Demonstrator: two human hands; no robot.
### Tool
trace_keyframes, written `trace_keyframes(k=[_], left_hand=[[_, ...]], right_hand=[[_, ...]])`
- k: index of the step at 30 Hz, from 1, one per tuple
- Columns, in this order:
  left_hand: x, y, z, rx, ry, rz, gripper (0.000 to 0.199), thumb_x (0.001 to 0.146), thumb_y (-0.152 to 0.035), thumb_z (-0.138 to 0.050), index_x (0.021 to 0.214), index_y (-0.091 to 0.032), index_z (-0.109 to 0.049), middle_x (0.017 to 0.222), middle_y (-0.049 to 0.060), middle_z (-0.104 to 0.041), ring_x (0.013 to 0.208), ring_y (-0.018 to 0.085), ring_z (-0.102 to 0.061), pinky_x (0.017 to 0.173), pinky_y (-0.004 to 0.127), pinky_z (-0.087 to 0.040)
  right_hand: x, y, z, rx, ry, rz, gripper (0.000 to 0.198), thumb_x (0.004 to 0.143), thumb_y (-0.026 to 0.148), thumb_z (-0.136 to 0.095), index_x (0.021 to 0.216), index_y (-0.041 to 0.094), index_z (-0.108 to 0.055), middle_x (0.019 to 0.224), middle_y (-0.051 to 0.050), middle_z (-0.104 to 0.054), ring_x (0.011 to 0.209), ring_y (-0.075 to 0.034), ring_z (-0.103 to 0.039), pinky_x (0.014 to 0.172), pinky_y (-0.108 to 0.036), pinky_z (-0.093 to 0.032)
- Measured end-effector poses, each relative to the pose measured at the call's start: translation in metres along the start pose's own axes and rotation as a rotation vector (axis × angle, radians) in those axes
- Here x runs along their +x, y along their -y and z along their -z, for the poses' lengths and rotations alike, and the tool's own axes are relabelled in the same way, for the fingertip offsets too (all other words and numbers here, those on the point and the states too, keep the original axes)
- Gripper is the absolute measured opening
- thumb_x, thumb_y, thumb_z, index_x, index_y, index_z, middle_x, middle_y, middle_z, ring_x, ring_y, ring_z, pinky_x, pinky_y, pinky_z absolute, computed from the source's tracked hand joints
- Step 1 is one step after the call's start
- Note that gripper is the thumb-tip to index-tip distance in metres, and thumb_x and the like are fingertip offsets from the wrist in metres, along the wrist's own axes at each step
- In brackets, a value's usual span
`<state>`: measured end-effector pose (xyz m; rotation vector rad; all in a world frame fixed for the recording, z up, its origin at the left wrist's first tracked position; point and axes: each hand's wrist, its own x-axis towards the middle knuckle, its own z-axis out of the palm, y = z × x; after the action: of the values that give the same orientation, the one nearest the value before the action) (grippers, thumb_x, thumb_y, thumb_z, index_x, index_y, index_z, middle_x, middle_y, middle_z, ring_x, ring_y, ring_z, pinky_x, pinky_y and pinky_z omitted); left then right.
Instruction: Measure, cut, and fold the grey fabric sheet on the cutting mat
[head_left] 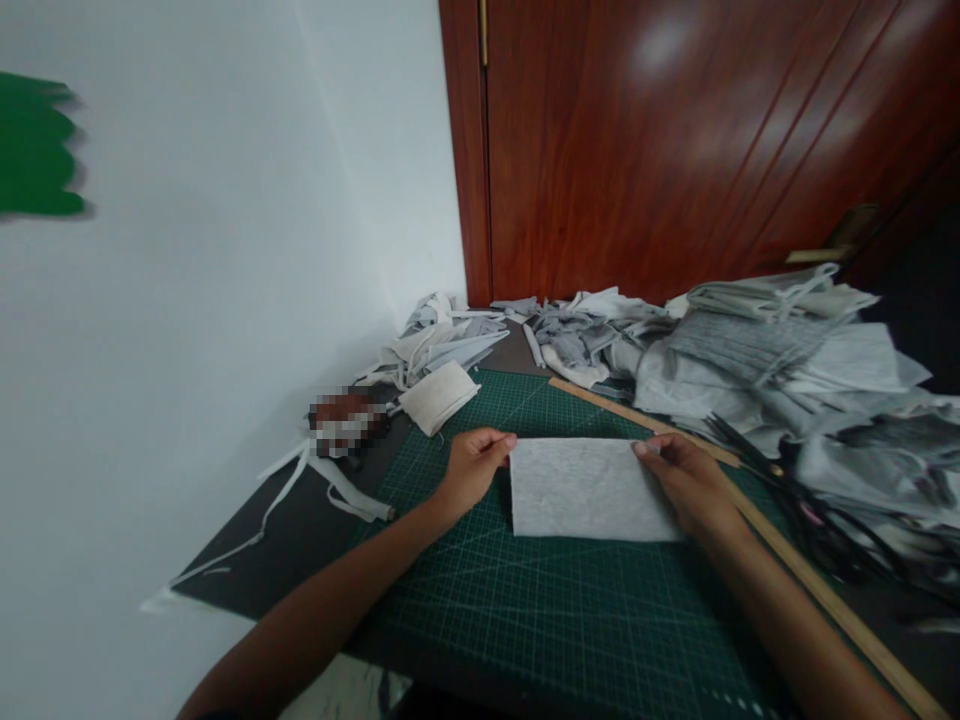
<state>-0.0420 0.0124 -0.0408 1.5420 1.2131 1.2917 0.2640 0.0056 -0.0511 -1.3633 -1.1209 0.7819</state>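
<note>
A rectangular piece of light grey fabric (589, 492) is stretched between my two hands above the green cutting mat (540, 610). My left hand (474, 462) pinches its upper left corner between thumb and fingers. At the upper right corner, my right hand (686, 478) grips the cloth with the thumb on top. The top edge runs straight from hand to hand, and the lower edge hangs toward the mat. Just beyond my left hand lies a folded cream cloth (440, 397) on the mat's far left edge.
Black scissors (806, 505) lie right of my right hand, beside a long wooden ruler (825, 590). Grey fabric heaps (780, 350) fill the right side. More scraps (439, 340) pile against the white wall, and narrow strips (349, 490) lie at left. A wooden door (660, 150) stands behind.
</note>
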Motion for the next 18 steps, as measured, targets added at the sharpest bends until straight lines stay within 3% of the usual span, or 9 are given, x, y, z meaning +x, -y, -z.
trace_keyframes(k=[5, 8, 18], left_hand=[[0.002, 0.002, 0.007, 0.129, -0.021, -0.065, 0.022, 0.086, -0.038, -0.070, 0.072, -0.021, -0.069, 0.067, -0.001, -0.067, 0.067, 0.016, -0.058, 0.067, 0.028, -0.044], [0.004, 0.002, 0.009, 0.146, -0.012, -0.080, 0.027, 0.087, -0.039, -0.068, 0.068, -0.022, -0.063, 0.065, -0.002, -0.063, 0.066, 0.016, -0.056, 0.067, 0.028, -0.042], [-0.002, -0.001, -0.008, -0.052, 0.054, -0.024, 0.061, 0.095, -0.078, -0.040, 0.068, -0.023, -0.046, 0.058, -0.001, -0.051, 0.055, 0.014, -0.049, 0.058, 0.027, -0.043]], right_hand=[[-0.001, -0.001, 0.000, -0.044, 0.005, 0.024, 0.039, 0.066, 0.058, -0.083, 0.068, 0.025, -0.064, 0.061, 0.000, -0.062, 0.056, -0.019, -0.055, 0.053, -0.032, -0.043], [0.000, -0.003, 0.000, -0.087, 0.007, 0.047, 0.038, 0.068, 0.058, -0.082, 0.068, 0.025, -0.064, 0.062, 0.000, -0.062, 0.057, -0.020, -0.054, 0.055, -0.033, -0.043], [0.005, -0.012, -0.001, -0.197, 0.066, 0.166, 0.033, 0.075, 0.056, -0.073, 0.070, 0.025, -0.062, 0.064, 0.000, -0.061, 0.061, -0.021, -0.055, 0.059, -0.035, -0.043]])
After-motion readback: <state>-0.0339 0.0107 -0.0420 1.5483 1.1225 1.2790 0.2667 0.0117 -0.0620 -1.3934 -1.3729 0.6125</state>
